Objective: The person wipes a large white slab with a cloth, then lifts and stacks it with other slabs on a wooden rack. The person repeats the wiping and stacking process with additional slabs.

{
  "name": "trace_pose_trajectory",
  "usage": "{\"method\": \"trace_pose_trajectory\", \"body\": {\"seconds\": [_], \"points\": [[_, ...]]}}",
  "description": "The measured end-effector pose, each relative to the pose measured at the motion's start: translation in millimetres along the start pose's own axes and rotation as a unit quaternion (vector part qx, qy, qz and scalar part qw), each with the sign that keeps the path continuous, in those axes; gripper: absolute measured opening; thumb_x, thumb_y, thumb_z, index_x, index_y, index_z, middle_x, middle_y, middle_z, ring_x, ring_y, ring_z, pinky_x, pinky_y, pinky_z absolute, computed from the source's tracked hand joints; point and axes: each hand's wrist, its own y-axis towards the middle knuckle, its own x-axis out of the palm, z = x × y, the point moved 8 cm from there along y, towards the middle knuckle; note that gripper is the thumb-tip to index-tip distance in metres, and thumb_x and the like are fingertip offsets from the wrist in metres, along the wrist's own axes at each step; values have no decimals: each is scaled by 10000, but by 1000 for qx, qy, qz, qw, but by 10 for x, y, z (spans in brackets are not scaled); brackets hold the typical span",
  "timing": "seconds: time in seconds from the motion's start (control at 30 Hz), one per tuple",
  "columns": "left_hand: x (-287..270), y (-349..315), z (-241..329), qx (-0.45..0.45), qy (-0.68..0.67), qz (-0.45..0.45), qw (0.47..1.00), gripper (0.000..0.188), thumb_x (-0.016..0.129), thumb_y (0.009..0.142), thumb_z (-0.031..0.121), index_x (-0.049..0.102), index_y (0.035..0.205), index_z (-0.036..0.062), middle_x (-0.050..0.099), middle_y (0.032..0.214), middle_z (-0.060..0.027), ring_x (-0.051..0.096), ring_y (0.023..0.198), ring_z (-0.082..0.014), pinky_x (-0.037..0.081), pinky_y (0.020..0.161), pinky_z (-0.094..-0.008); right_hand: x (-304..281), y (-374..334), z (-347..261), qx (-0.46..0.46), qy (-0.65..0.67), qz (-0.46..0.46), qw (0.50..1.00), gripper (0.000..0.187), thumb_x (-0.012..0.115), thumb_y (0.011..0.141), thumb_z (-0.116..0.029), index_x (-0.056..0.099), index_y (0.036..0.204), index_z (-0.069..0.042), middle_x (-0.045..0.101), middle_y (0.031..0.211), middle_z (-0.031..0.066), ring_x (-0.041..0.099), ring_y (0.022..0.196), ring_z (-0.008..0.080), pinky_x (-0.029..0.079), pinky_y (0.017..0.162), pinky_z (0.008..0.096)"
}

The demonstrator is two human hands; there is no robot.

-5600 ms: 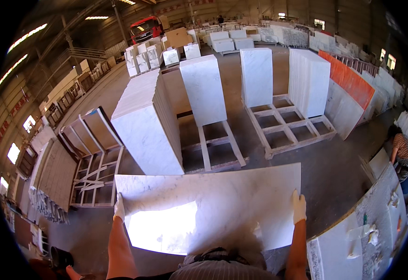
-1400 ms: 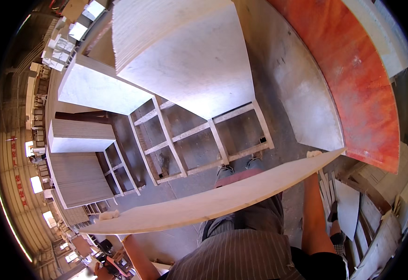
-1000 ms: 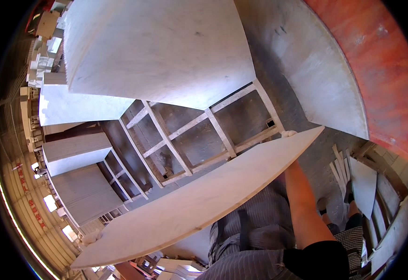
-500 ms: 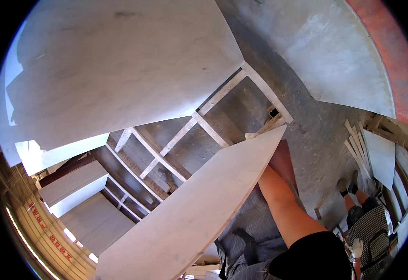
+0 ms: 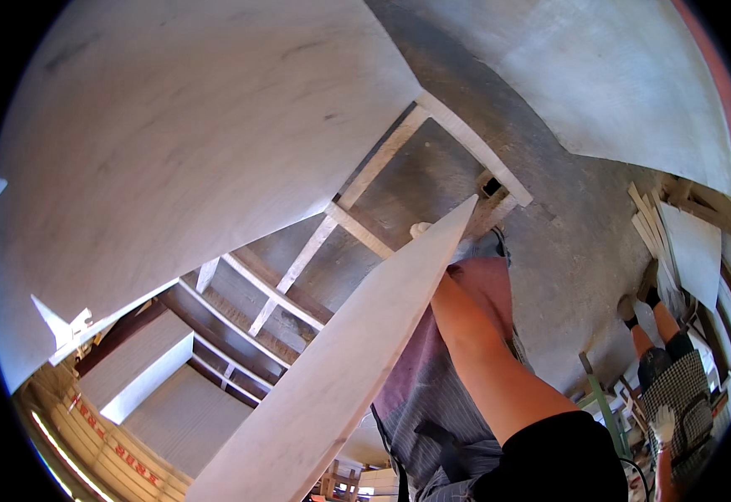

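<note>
A long, pale, thin board (image 5: 340,360) slants from the lower left up to the middle, tilted so that its face looks narrow. My right arm comes in from the lower right and passes behind the board's near edge. Gloved fingers of my right hand (image 5: 420,228) show at the far edge, gripping the board; the rest of that hand is hidden behind it. My left hand does not show. Beyond the board lies a big pale sheet (image 5: 189,125), at the edge of a wooden slatted frame (image 5: 357,226).
At right, another person in a checked apron (image 5: 675,393) has a gloved hand (image 5: 663,424) lowered. Thin wood strips (image 5: 650,222) and a white panel (image 5: 692,251) lean beside them. Another large sheet (image 5: 625,75) lies upper right. Stacked boards (image 5: 131,351) stand lower left.
The board has tipped more edge-on and its upper end has shifted left, with my right hand still on it. The view has also shifted; the other person's gloved hand remains lowered.
</note>
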Motion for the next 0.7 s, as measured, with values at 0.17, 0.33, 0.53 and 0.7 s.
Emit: {"method": "trace_pose_trajectory", "body": {"seconds": [0.17, 0.33, 0.53, 0.7], "points": [[231, 48, 44, 22, 7, -11, 1000, 276, 530, 950, 285, 531, 824, 39, 526, 737, -56, 514, 702, -198, 431, 690, -334, 51, 36, 16, 23, -11, -5, 1000, 484, 553, 924, -474, 461, 1184, -77, 516, 1171, 96, 526, 1019, 269, 413, 851, 408], [409, 83, 194, 53, 8, -16, 998, 288, 512, 969, 288, 545, 844, 31, 540, 748, -60, 525, 718, -207, 439, 709, -339, 64, -179, -71, 42, -60, -57, 996, 525, 535, 935, -488, 471, 1243, -69, 535, 1232, 110, 552, 1071, 284, 435, 886, 415], [569, 30, 489, 92, -5, -10, 996, 307, 490, 992, 292, 561, 868, 20, 558, 761, -64, 539, 738, -217, 449, 733, -346, 114, -995, -416, 214, 21, -95, 972, 683, 451, 963, -577, 462, 1375, -32, 495, 1436, 166, 522, 1278, 315, 412, 1014, 455], [450, 1, 965, 136, -27, 7, 990, 326, 472, 1011, 295, 575, 888, 11, 573, 773, -68, 550, 754, -225, 457, 752, -352, 182, -1831, -1081, 253, 21, -169, 952, 873, 418, 945, -685, 317, 1505, -24, 353, 1543, 232, 372, 1411, 375, 249, 1142, 537]]}}
